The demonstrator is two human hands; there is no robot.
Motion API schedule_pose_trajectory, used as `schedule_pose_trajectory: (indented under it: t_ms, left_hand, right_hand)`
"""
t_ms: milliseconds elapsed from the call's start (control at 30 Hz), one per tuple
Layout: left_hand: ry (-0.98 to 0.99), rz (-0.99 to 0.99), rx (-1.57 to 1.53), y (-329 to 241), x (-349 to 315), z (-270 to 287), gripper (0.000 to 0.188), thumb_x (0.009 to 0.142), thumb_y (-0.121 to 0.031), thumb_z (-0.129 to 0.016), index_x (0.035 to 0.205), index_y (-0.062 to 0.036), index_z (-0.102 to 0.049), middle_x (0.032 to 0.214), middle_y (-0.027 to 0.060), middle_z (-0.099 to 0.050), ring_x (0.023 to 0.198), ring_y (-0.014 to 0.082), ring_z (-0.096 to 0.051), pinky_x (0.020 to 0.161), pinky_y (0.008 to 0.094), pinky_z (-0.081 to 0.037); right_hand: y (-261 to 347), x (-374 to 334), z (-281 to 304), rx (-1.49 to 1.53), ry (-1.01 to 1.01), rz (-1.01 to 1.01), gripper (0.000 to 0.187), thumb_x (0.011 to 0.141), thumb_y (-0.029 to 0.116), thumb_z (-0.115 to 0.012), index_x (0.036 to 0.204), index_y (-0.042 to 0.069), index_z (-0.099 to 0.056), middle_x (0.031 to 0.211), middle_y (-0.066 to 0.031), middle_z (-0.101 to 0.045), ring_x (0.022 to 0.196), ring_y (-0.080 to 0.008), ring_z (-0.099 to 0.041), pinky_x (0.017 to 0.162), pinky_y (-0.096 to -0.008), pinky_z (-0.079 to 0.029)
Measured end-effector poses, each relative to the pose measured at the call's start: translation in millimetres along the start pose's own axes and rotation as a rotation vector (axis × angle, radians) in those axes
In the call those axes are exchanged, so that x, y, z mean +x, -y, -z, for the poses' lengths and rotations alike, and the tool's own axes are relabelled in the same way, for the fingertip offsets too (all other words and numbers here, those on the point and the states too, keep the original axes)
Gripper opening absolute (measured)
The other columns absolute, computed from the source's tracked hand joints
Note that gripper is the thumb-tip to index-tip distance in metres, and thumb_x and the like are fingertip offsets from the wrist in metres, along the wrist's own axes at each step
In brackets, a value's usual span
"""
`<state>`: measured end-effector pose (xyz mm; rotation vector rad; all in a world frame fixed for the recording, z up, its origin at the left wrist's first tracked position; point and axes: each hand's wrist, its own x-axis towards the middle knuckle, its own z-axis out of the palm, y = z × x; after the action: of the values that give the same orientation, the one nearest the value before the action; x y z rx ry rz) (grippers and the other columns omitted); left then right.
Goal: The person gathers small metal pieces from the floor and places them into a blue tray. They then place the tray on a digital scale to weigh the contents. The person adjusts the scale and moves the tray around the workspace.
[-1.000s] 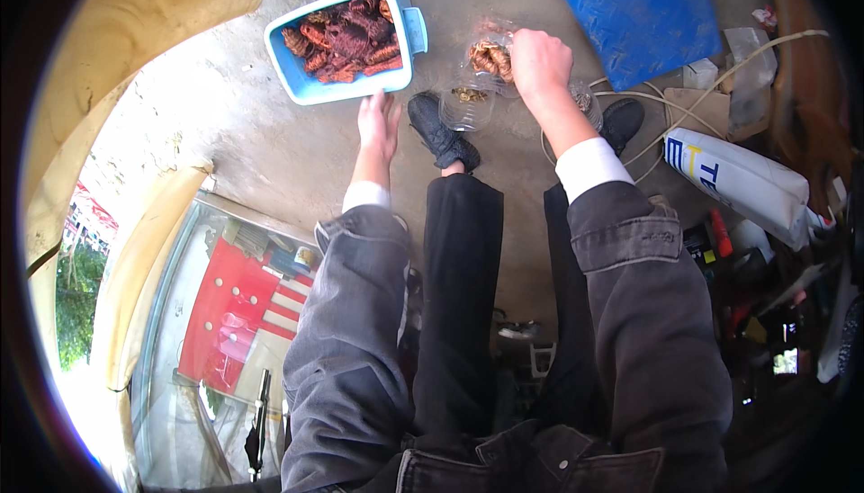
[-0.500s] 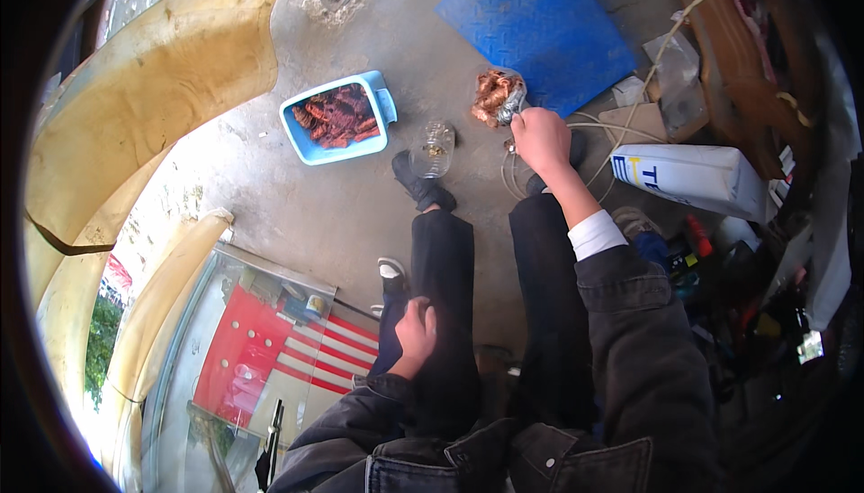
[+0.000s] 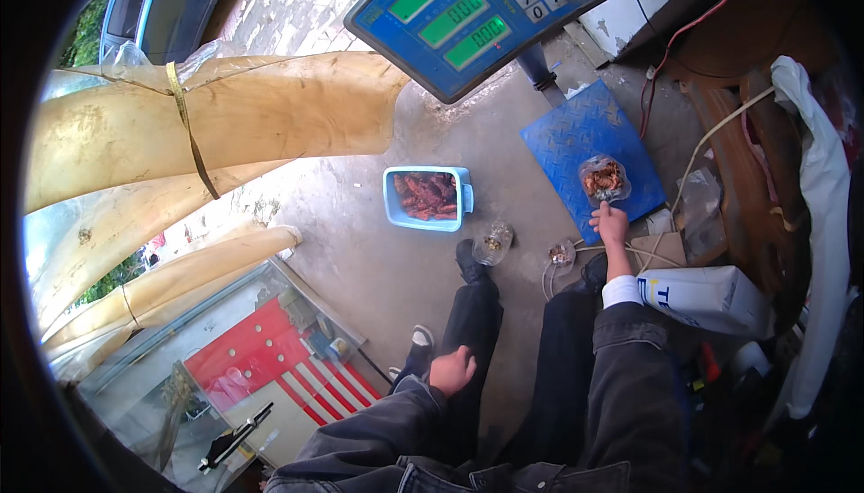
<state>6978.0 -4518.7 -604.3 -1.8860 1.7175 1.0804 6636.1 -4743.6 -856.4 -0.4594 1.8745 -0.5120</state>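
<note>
My right hand (image 3: 612, 224) reaches forward, fingers closed on the near end of a clear plastic container (image 3: 605, 178) filled with copper-coloured scraps. It is over the blue ridged platform (image 3: 576, 147) of a floor scale; whether it touches the plate I cannot tell. My left hand (image 3: 452, 371) rests on my left thigh with curled fingers and nothing visible in it. Between my feet and the scale are a clear container (image 3: 493, 243) with a few small bits inside and a smaller one (image 3: 561, 254) by my right shoe. A light-blue tub (image 3: 389, 198) of reddish-brown pieces sits farther left.
The scale's blue display (image 3: 468, 16) with lit green windows juts in at the top. Cables (image 3: 661, 239) and a white printed package (image 3: 706, 298) lie to the right. A glass-topped case (image 3: 270, 349) stands at lower left, below yellowish plastic sheeting (image 3: 297, 106).
My right hand has carried the scrap-filled container from the floor in front of the scale to over its platform. My view has tilted up, bringing in the display and a parked car.
</note>
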Motion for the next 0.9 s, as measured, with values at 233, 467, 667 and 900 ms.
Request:
schedule_pose_trajectory:
  t_ms: [233, 467, 667, 900]
  left_hand:
    - [0.107, 0.05, -0.014, -1, 7, -2, 0.027, 0.089, -0.031, -0.052, 0.1, -0.0073, -0.059, 0.079, 0.0178, -0.067, 0.072, 0.038, -0.065, 0.066, 0.047, -0.052]
    - [0.14, 0.06, 0.031, 1, 10, -9, 0.029, 0.089, -0.033, -0.051, 0.102, -0.0083, -0.059, 0.079, 0.0184, -0.067, 0.071, 0.0384, -0.065, 0.064, 0.0483, -0.052]
    - [0.158, 0.088, 0.03, 0, 10, -11, 0.032, 0.088, -0.034, -0.051, 0.103, -0.0078, -0.06, 0.082, 0.0181, -0.068, 0.074, 0.0388, -0.065, 0.067, 0.0486, -0.052]
    - [0.03, 0.014, 0.001, 3, 9, -18, 0.024, 0.086, -0.029, -0.056, 0.086, -0.0056, -0.057, 0.073, 0.0167, -0.066, 0.064, 0.0369, -0.064, 0.058, 0.0469, -0.051]
  right_hand:
    - [-76, -60, 19, 0.118, 0.083, 0.015, 0.031, 0.097, 0.025, -0.053, 0.089, -0.002, -0.066, 0.067, -0.0079, -0.067, 0.051, -0.0104, -0.058, 0.049, -0.0239, -0.045]
    - [-188, -136, 39, -0.037, 0.138, -0.28, 0.028, 0.095, 0.015, -0.052, 0.077, -0.002, -0.064, 0.063, -0.009, -0.066, 0.05, -0.0126, -0.058, 0.051, -0.0271, -0.046]
    - [-193, -149, 27, -0.026, 0.137, -0.236, 0.027, 0.096, 0.014, -0.051, 0.078, -0.002, -0.063, 0.065, -0.0098, -0.067, 0.051, -0.014, -0.06, 0.051, -0.0284, -0.049]
    - [-108, -108, 6, 0.168, 0.116, -0.155, 0.027, 0.095, 0.027, -0.058, 0.088, 0.002, -0.065, 0.073, -0.0043, -0.067, 0.056, -0.0059, -0.054, 0.051, -0.0203, -0.04]
